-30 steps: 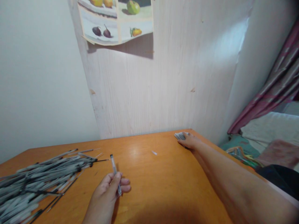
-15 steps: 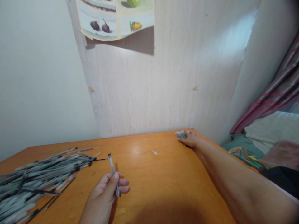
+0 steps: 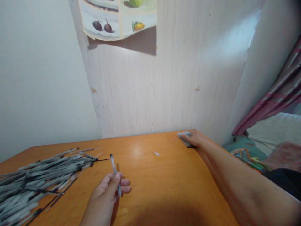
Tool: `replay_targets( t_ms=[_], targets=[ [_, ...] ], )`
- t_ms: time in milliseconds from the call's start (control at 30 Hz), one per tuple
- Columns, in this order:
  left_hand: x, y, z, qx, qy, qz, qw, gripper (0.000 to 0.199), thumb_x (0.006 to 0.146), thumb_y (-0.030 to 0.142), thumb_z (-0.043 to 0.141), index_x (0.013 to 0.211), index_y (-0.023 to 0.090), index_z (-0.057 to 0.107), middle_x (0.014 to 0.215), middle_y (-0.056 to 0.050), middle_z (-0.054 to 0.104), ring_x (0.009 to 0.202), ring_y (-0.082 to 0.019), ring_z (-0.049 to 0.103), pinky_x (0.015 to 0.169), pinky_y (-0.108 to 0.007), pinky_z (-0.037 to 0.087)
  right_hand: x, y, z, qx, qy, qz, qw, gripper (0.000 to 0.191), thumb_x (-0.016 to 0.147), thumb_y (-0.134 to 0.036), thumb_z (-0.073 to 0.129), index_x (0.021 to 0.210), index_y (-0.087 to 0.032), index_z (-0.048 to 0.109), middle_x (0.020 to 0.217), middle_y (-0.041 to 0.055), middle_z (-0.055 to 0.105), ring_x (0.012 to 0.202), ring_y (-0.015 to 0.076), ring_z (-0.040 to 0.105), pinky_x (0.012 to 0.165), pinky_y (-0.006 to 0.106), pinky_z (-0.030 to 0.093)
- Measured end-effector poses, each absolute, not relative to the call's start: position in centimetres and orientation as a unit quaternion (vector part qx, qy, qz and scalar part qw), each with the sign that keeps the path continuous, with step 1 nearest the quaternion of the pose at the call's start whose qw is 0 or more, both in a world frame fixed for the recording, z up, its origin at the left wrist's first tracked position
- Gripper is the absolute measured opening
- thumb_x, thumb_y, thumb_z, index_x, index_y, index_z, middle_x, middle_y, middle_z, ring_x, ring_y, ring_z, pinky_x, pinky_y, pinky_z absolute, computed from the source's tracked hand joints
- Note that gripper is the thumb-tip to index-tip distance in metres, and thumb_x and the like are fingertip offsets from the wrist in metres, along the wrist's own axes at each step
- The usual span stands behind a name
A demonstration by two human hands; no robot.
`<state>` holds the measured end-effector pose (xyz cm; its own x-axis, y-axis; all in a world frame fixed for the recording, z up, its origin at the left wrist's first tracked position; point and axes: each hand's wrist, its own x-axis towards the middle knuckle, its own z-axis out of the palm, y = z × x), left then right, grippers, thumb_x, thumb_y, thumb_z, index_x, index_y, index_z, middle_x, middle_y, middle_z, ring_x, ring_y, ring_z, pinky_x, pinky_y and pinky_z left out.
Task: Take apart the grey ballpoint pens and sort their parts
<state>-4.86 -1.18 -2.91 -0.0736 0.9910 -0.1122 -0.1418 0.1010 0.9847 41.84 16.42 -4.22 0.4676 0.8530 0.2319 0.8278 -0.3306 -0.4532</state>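
Note:
My left hand is closed round a clear pen, pinched between thumb and fingers, with its dark end tilted up. My right hand reaches to the far right corner of the table and rests on a small stack of pale, slim pen-like pieces. Its thumb lies over the stack and its fingers are spread along the far side. Left of my left hand lies a large loose heap of pens and refills, mostly clear with black parts.
A small clear piece, perhaps a cap, lies on the orange-brown table. Behind the table rises a pale panelled wall with a fruit poster. Bedding and a pink curtain are at the right.
My right hand has shifted slightly right and back over the stack, uncovering more of it. The left hand and its pen stay nearly still. The view has moved a little.

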Motion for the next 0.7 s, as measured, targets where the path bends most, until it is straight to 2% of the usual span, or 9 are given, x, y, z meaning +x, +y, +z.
replay_targets(
  t_ms=[133, 267, 500, 600, 700],
  targets=[
    [-4.8, -1.2, -2.9, 0.420, 0.511, 0.526, 0.535, 0.044, 0.079, 0.057, 0.065, 0.097, 0.017, 0.061, 0.089, -0.007, 0.070, 0.081, -0.020, 0.067, 0.082, -0.034, 0.049, 42.7, 15.8, -3.1, -0.835, -0.456, 0.029, 0.307, 0.108, 0.074, -0.089, 0.037, 0.147, -0.010, 0.042, 0.141, 0.0277, 0.050, 0.130, 0.0397, 0.048, 0.105, 0.052, 0.036],
    [-4.6, -1.4, -2.4, 0.423, 0.508, 0.529, 0.532, 0.044, 0.079, 0.057, 0.065, 0.093, 0.016, 0.061, 0.085, -0.007, 0.070, 0.078, -0.020, 0.066, 0.081, -0.035, 0.049, 42.9, 14.4, -1.8, -0.836, -0.360, -0.020, 0.412, 0.100, 0.079, -0.086, 0.030, 0.141, -0.010, 0.051, 0.129, 0.0267, 0.060, 0.121, 0.0402, 0.055, 0.098, 0.053, 0.041],
    [-4.6, -1.0, -2.6, 0.436, 0.496, 0.532, 0.531, 0.042, 0.079, 0.056, 0.065, 0.092, 0.016, 0.060, 0.084, -0.006, 0.070, 0.075, -0.019, 0.067, 0.080, -0.034, 0.050, 42.6, 10.8, 0.1, -0.800, -0.293, -0.046, 0.521, 0.078, 0.089, -0.072, 0.025, 0.108, -0.010, 0.069, 0.101, 0.0224, 0.069, 0.098, 0.0355, 0.063, 0.082, 0.043, 0.045],
    [-4.6, -0.9, -2.7, 0.440, 0.490, 0.534, 0.531, 0.043, 0.077, 0.056, 0.067, 0.091, 0.016, 0.060, 0.083, -0.006, 0.070, 0.074, -0.019, 0.067, 0.077, -0.033, 0.050, 41.9, 9.0, 0.6, -0.779, -0.266, -0.044, 0.566, 0.070, 0.091, -0.065, 0.026, 0.091, -0.010, 0.070, 0.090, 0.0215, 0.070, 0.089, 0.0336, 0.063, 0.076, 0.041, 0.044],
    [-4.4, -0.9, -2.6, 0.445, 0.483, 0.535, 0.530, 0.044, 0.076, 0.057, 0.068, 0.089, 0.016, 0.059, 0.082, -0.006, 0.071, 0.072, -0.018, 0.067, 0.076, -0.032, 0.049, 40.3, 7.4, 0.6, -0.756, -0.255, -0.029, 0.602, 0.062, 0.091, -0.059, 0.030, 0.083, -0.012, 0.069, 0.084, 0.0193, 0.070, 0.081, 0.0306, 0.062, 0.072, 0.041, 0.045]
  ],
)
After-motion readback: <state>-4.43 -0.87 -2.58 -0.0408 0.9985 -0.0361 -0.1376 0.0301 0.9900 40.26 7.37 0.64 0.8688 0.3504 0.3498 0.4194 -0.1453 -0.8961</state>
